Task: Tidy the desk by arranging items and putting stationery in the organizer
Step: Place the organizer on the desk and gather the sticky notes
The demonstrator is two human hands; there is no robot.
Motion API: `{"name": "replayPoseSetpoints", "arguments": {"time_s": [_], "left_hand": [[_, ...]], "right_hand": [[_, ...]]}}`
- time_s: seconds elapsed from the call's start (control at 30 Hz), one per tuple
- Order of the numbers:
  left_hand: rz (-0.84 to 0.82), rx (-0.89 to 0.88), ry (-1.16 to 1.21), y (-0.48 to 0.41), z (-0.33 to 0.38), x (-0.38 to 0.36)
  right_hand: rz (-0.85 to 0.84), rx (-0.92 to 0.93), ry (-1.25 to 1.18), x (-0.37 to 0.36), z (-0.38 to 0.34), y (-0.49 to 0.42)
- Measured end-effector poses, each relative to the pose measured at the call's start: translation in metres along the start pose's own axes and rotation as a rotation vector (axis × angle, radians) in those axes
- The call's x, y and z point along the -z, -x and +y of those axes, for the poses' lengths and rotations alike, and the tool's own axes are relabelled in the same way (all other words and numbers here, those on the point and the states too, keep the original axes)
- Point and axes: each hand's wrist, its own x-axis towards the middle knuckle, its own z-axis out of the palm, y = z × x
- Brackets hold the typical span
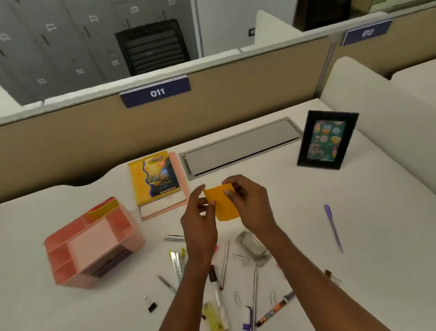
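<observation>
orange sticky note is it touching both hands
Touching: in the head view the left hand and right hand each pinch an edge of the orange sticky note.

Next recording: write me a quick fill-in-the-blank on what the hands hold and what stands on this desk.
1. The orange note is pinched by ____ hands, the left hand and the right hand.
2. The pink organizer stands on the person's ____ side.
3. The blue sign on the partition behind the yellow book reads ____.
4. The upright picture frame has a ____ border.

Missing words: both; left; 011; black.
</observation>
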Motion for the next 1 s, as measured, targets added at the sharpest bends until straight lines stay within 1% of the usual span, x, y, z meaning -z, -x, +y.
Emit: {"name": "replayPoseSetpoints", "arguments": {"time_s": [0.13, 0.23, 0.33, 0.43, 0.53, 0.67, 0.83, 1.0], "left_hand": [[0.209, -0.040, -0.005, -0.023, -0.019, 0.093], [0.333, -0.051, -0.068, -0.036, -0.034, 0.155], [0.409, -0.087, -0.141, -0.049, -0.047, 0.204], [0.455, -0.127, -0.227, -0.063, -0.056, 0.239], [0.473, -0.130, -0.235, -0.080, -0.066, 0.259], [0.463, -0.104, -0.231, -0.096, -0.082, 0.269], [0.422, -0.061, -0.225, -0.105, -0.096, 0.268], [0.356, 0.004, -0.335, -0.113, -0.118, 0.262]], "right_hand": [[-0.134, 0.103, -0.056, -0.083, -0.046, -0.013], [-0.200, 0.130, -0.077, -0.145, -0.075, -0.018], [-0.225, 0.213, -0.082, -0.196, -0.097, -0.026], [-0.232, 0.292, -0.054, -0.232, -0.113, -0.037], [-0.227, 0.349, -0.017, -0.255, -0.121, -0.048], [-0.244, 0.363, 0.010, -0.273, -0.122, -0.058], [-0.261, 0.319, 0.056, -0.286, -0.112, -0.061], [-0.287, 0.268, 0.142, -0.295, -0.093, -0.059]]}}
